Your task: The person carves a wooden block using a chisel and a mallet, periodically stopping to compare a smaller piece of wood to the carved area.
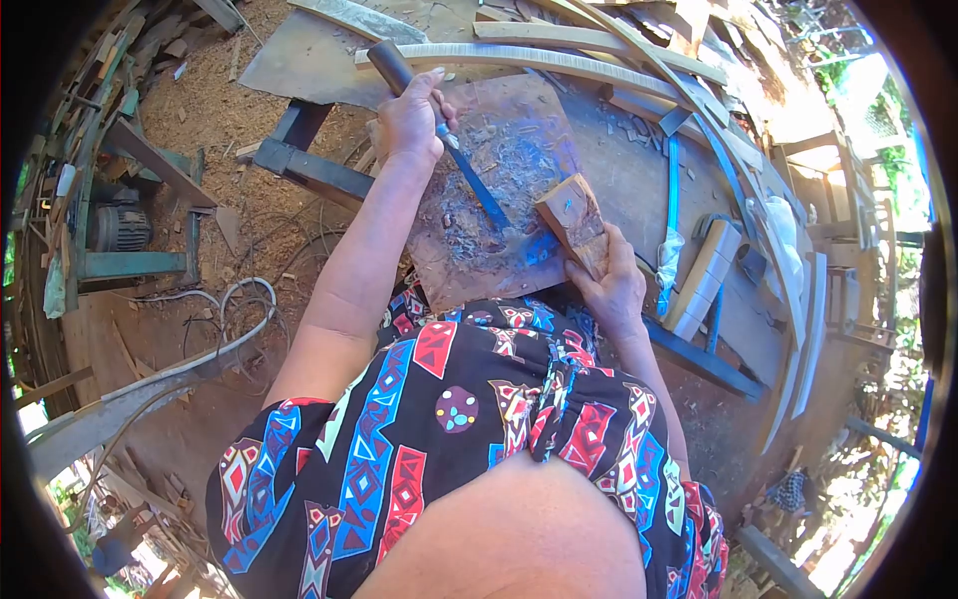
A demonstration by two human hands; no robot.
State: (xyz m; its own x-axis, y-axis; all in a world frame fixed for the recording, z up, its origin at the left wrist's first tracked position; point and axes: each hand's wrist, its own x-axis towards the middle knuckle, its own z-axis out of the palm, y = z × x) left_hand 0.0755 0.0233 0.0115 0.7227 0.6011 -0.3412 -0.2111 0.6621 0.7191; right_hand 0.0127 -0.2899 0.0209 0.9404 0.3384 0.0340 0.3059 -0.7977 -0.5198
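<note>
- Patterned clothing (449,419) is lying nearest the camera, below both hands.
- Left hand (411,118) is wrapping closed fingers (427,88) around the chisel (469,180) handle, the blade reaching beyond them to the wood block (574,222).
- Carving appears to be the step in hand; another push is calling for a steadied block.
- Right hand (611,288) is gripping the block, fingers curled shut just under it.

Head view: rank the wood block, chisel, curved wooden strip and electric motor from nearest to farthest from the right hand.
1. Wood block: held in the right hand.
2. Chisel: just left, blade near the block.
3. Curved wooden strip: across the bench's far side.
4. Electric motor: far left, off the bench.
</note>
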